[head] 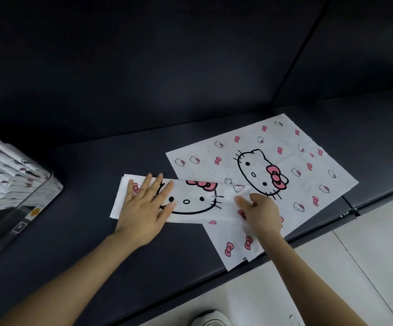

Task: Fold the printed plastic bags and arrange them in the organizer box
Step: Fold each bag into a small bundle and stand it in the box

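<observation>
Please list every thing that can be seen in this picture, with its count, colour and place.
half-folded bag: one, white with pink and black print, middle of table
flat bag: at least one, same print, right of it, partly beneath it
box: one, clear, far left on table
folded bags: many, white with print, packed in the box
table: one, dark
floor: pale, lower right
shoe: one, white, bottom edge
left hand: one, pressing flat on the half-folded bag
right hand: one, pinching its right end
</observation>
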Demonstrator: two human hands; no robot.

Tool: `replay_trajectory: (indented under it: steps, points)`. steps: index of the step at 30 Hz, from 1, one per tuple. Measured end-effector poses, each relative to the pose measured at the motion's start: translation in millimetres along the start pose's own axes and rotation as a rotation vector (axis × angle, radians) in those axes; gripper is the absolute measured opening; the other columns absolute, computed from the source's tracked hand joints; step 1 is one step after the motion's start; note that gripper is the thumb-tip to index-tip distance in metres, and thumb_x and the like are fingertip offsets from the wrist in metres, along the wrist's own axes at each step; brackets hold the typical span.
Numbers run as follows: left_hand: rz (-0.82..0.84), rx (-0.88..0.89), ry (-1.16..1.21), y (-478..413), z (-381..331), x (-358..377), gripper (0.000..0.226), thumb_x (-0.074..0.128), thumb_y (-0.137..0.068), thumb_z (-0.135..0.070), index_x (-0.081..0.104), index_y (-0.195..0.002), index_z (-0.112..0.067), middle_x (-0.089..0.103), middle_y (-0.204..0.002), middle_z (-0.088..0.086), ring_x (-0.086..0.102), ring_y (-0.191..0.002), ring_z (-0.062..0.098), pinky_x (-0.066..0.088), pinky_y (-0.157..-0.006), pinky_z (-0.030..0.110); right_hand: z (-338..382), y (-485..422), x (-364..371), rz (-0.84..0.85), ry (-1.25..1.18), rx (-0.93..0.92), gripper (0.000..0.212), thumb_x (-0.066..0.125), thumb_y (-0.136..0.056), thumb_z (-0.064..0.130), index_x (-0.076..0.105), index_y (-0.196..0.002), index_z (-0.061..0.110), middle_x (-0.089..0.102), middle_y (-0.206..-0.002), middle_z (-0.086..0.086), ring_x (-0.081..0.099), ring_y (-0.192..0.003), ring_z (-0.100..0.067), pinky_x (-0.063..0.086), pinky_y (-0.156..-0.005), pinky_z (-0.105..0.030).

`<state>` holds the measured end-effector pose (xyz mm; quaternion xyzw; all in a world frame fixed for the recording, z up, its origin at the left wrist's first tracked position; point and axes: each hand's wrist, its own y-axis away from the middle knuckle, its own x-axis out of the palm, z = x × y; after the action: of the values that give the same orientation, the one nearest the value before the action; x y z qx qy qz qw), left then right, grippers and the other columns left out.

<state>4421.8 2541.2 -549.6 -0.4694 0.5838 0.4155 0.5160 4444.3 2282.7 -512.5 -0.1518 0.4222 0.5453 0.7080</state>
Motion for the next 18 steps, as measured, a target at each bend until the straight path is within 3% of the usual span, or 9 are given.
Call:
replay_trajectory:
  steps: [3, 5, 7, 8, 10, 12, 13, 16, 18]
  points:
    - [0.036, -0.02, -0.047, -0.7, 2.1, 10.2, 0.065, 0.01, -0.1, -0.057, 0.047, -0.141, -0.021, 0.044, -0.146, 0.008, 0.037, -0.137, 0.03, 0.012, -0.11, 0.051, -1.8, -2.2, 0.8, 0.008, -0.008, 0.02, 0.051, 0.061, -0.089, 0.033, 0.023, -0.058, 0.018, 0.026, -0.053, 0.001, 0.023, -0.053, -0.016, 0.015, -0.05, -0.025]
    - [0.029, -0.025, -0.05, -1.4, 2.1, 10.7, 0.068, 0.01, -0.098, -0.06, 0.047, -0.141, -0.022, 0.044, -0.147, 0.007, 0.036, -0.138, 0.03, 0.011, -0.11, 0.052, -0.7, -1.3, -0.2, 0.004, 0.002, 0.015, 0.042, 0.061, -0.089, 0.032, 0.034, -0.06, 0.018, 0.033, -0.056, 0.002, 0.029, -0.054, -0.016, 0.019, -0.051, -0.026]
    - [0.024, -0.03, -0.052, -2.6, 1.1, 10.7, 0.071, 0.01, -0.097, -0.064, 0.047, -0.141, -0.023, 0.043, -0.148, 0.007, 0.035, -0.138, 0.03, 0.011, -0.11, 0.054, 4.2, 2.9, -3.0, -0.09, 0.107, -0.05, 0.014, 0.062, -0.09, 0.031, 0.059, -0.092, 0.017, 0.056, -0.074, 0.0, 0.05, -0.065, -0.02, 0.031, -0.057, -0.027]
    - [0.028, -0.03, -0.051, -2.4, 0.6, 10.9, 0.071, 0.01, -0.096, -0.065, 0.046, -0.142, -0.024, 0.042, -0.148, 0.007, 0.035, -0.139, 0.03, 0.012, -0.11, 0.055, 4.0, 4.6, -2.5, -0.248, 0.239, -0.183, 0.03, 0.062, -0.089, 0.029, 0.059, -0.115, 0.013, 0.063, -0.088, -0.004, 0.058, -0.074, -0.026, 0.038, -0.061, -0.03]
    - [0.036, -0.033, -0.047, -1.8, 0.6, 10.3, 0.072, 0.011, -0.095, -0.068, 0.045, -0.142, -0.026, 0.041, -0.149, 0.007, 0.033, -0.14, 0.029, 0.012, -0.11, 0.055, 7.9, 10.0, 6.3, -0.43, 0.442, -0.484, 0.045, 0.059, -0.088, 0.029, 0.056, -0.127, 0.008, 0.066, -0.105, -0.014, 0.063, -0.087, -0.034, 0.047, -0.069, -0.038]
    - [0.042, -0.035, -0.048, -1.8, 0.5, 10.1, 0.072, 0.012, -0.093, -0.07, 0.043, -0.143, -0.028, 0.039, -0.15, 0.006, 0.03, -0.141, 0.028, 0.011, -0.111, 0.055, 21.0, 20.4, 28.9, -0.336, 0.516, -0.7, 0.046, 0.045, -0.089, 0.034, 0.057, -0.128, 0.012, 0.063, -0.121, -0.015, 0.061, -0.107, -0.036, 0.045, -0.089, -0.046]
    - [0.047, -0.035, -0.044, -2.1, 0.4, 10.3, 0.073, 0.011, -0.092, -0.071, 0.043, -0.143, -0.029, 0.039, -0.15, 0.006, 0.029, -0.141, 0.027, 0.01, -0.111, 0.055, 26.4, 23.5, 43.9, -0.217, 0.54, -0.769, 0.047, 0.039, -0.09, 0.035, 0.057, -0.128, 0.014, 0.06, -0.128, -0.015, 0.057, -0.116, -0.036, 0.036, -0.098, -0.051]
    - [0.052, -0.038, -0.02, -2.9, -1.2, 10.1, 0.077, 0.009, -0.09, -0.074, 0.042, -0.143, -0.03, 0.038, -0.151, 0.005, 0.025, -0.143, 0.025, 0.004, -0.113, 0.052, 38.6, 30.7, 73.1, 0.108, 0.631, -0.761, 0.052, 0.028, -0.093, 0.039, 0.057, -0.132, 0.019, 0.052, -0.139, -0.013, 0.048, -0.129, -0.033, 0.025, -0.109, -0.057]
    - [0.055, -0.054, -0.009, -3.0, -2.9, 7.0, 0.082, 0.001, -0.085, -0.078, 0.035, -0.146, -0.033, 0.029, -0.155, 0.002, 0.017, -0.146, 0.023, -0.003, -0.114, 0.049, 33.0, 26.8, 66.4, 0.211, 0.687, -0.721, 0.061, 0.013, -0.094, 0.044, 0.039, -0.145, 0.025, 0.033, -0.153, -0.008, 0.029, -0.142, -0.029, 0.016, -0.115, -0.058]
